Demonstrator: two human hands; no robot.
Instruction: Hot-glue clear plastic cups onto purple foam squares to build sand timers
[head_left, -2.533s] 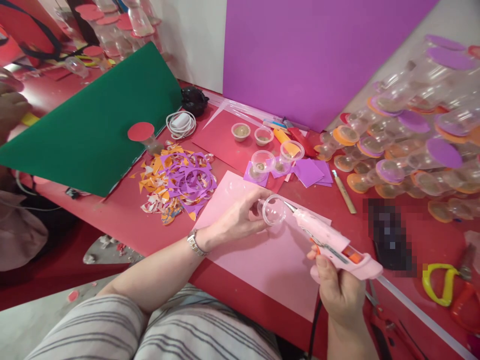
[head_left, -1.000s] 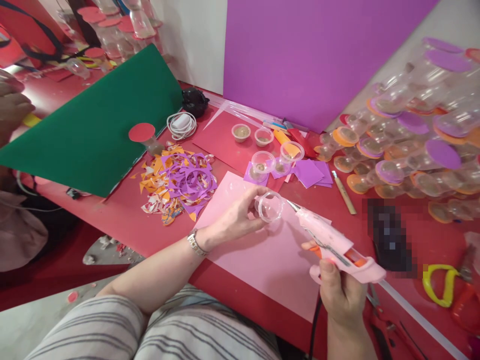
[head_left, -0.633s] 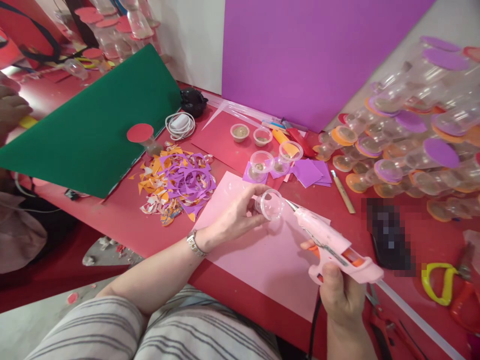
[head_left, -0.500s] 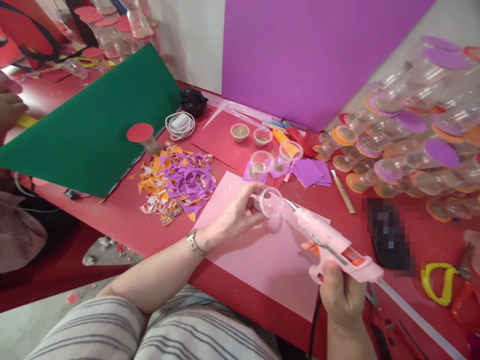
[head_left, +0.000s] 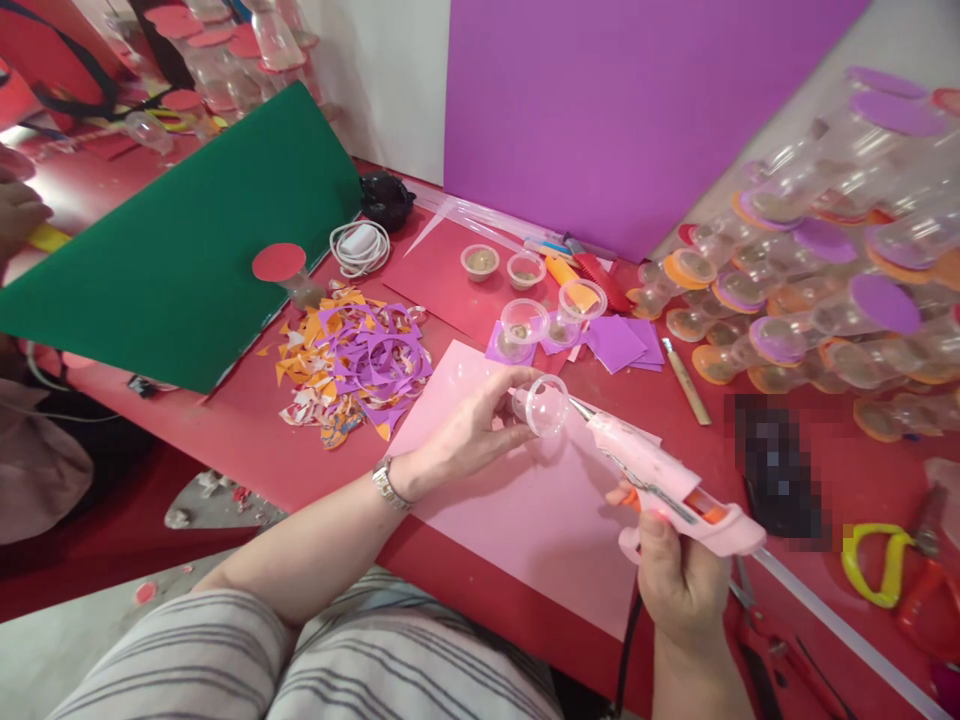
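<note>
Between its thumb and fingers my left hand (head_left: 480,430) holds a small clear plastic cup (head_left: 547,406), tilted with its rim toward the right. My right hand (head_left: 679,580) is wrapped round the handle of a pink hot glue gun (head_left: 652,475), a finger at its orange trigger. The metal nozzle of the gun is right by the cup's rim; whether they touch I cannot tell. A long glue stick (head_left: 840,630) sticks out of the gun's back end. Both hands are above a pink sheet (head_left: 525,540) on the red table.
Purple and orange paper scraps (head_left: 375,350) are heaped at left, by a green board (head_left: 195,240). Behind stand cups of sand (head_left: 480,263) and purple squares (head_left: 616,343). At right are a craft knife (head_left: 686,382), stacked clear cups (head_left: 810,280), yellow-handled scissors (head_left: 877,565) and red-handled pliers (head_left: 787,660).
The cup has turned and shifted slightly to the right in my left hand. The glue gun has tilted a little, its nozzle staying beside the rim.
</note>
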